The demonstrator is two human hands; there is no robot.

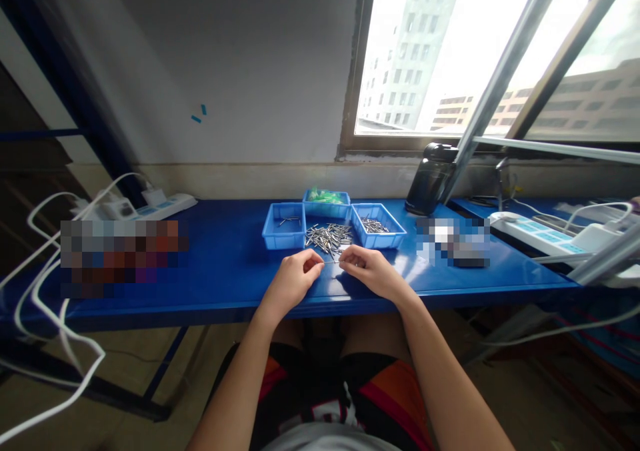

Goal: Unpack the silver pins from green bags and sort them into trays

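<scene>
A loose pile of small metal pins [327, 236] lies on the blue table [225, 264] between blue trays. My left hand [293, 279] and my right hand [373, 269] rest on the table just in front of the pile, fingers pinched toward each other. A thin metal pin [332, 262] seems to run between their fingertips, too small to make out clearly. The left blue tray [283, 234] holds a few pins, the right blue tray [379, 226] holds several more, and the back blue tray [327, 203] holds green pieces.
A black container [431, 178] stands by the window sill at the back right. White power strips with cables lie at the left [150, 206] and right [535, 232] ends of the table. A slanted metal frame [500, 78] crosses the right side.
</scene>
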